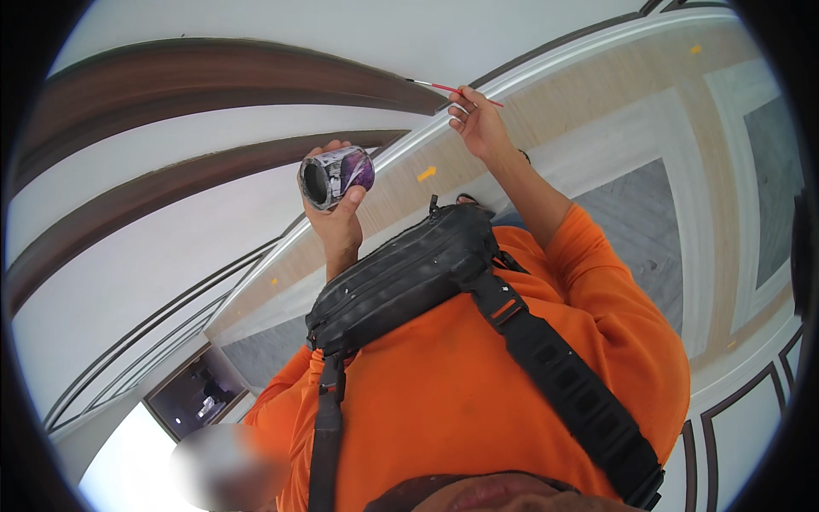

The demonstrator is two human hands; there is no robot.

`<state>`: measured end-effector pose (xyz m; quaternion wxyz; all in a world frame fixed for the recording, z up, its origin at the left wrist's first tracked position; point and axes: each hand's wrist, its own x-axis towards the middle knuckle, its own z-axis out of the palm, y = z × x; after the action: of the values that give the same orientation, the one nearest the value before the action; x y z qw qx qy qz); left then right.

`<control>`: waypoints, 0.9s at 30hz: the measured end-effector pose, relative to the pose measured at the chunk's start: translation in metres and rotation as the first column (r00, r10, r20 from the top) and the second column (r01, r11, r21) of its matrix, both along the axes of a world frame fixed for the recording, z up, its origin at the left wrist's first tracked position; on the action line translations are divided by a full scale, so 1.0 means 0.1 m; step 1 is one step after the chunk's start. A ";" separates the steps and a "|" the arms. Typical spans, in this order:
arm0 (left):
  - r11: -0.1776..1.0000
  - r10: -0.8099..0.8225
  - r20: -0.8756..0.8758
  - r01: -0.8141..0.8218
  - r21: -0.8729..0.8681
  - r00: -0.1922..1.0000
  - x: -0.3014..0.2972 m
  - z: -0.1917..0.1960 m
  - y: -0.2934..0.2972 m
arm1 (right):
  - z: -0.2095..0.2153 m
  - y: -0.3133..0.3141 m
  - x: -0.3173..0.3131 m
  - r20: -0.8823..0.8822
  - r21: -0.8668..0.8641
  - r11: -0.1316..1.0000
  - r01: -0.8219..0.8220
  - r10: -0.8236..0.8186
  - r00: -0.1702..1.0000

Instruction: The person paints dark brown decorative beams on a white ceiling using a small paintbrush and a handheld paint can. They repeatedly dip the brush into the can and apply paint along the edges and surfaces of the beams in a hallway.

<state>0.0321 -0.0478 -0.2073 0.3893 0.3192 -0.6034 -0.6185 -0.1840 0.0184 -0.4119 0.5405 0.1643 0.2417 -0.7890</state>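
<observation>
My left hand (335, 229) is wrapped round a small paint can (357, 168) with a purple and white label. The can tilts so that its open, dark mouth shows; how much paint is inside cannot be seen. Farther right, my right hand (483, 128) pinches a thin paintbrush (448, 88) by its red handle. The brush's dark tip reaches the edge of a broad brown wooden trim (256, 75) on the white wall; whether it touches I cannot tell.
A second brown trim (171, 183) runs along the wall below the first. White skirting (546, 64) borders a beige and grey tiled floor with yellow arrow markers (427, 174). A black bag (401, 269) is strapped across my front. A doorway (200, 388) opens at lower left.
</observation>
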 end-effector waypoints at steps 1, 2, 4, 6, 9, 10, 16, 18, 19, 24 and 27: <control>1.000 0.014 0.010 -0.014 0.004 1.000 0.01 0.00 0.01 | -0.06 -0.03 0.00 -0.018 0.024 1.000 0.000 0.001 1.000; 1.000 0.027 0.019 -0.027 0.008 0.999 0.02 0.00 0.03 | -0.11 -0.06 0.00 -0.014 0.052 0.999 -0.004 0.005 1.000; 0.999 0.050 0.024 -0.051 0.013 0.998 0.04 0.01 0.06 | -0.19 -0.11 -0.01 -0.008 0.106 0.994 -0.018 0.019 1.000; 0.998 0.068 0.026 -0.069 0.016 0.997 0.05 0.02 0.10 | -0.23 -0.15 -0.02 -0.014 0.131 0.991 -0.020 0.022 1.000; 0.997 0.082 0.027 -0.082 0.007 0.996 0.05 0.05 0.11 | -0.22 -0.18 -0.06 -0.013 0.146 0.989 -0.031 0.033 0.999; 0.997 0.082 0.028 -0.082 0.005 0.996 0.05 0.06 0.11 | -0.24 -0.20 -0.07 -0.009 0.146 0.989 -0.033 0.035 0.999; 0.996 0.093 0.025 -0.093 -0.003 0.995 0.03 0.09 0.14 | -0.26 -0.24 -0.08 -0.005 0.218 0.975 -0.033 0.035 0.999; 0.995 0.097 0.028 -0.097 -0.009 0.995 0.02 0.11 0.14 | -0.28 -0.22 -0.10 -0.001 0.204 0.979 -0.016 0.017 1.000; 0.995 0.101 0.029 -0.100 -0.011 0.995 0.02 0.11 0.15 | -0.27 -0.21 -0.11 0.001 0.199 0.980 -0.013 0.013 1.000; 0.993 0.120 0.038 -0.120 -0.005 0.992 0.03 0.13 0.18 | -0.20 -0.21 -0.13 -0.014 0.196 0.980 -0.028 0.032 0.999; 0.994 0.108 0.030 -0.108 -0.005 0.994 0.00 0.16 0.16 | -0.24 -0.20 -0.14 -0.016 0.210 0.977 -0.032 0.036 0.999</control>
<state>0.0325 -0.0314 -0.1917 0.4136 0.3599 -0.5921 -0.5906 -0.1978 -0.0019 -0.4363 0.5312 0.2085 0.3313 -0.7514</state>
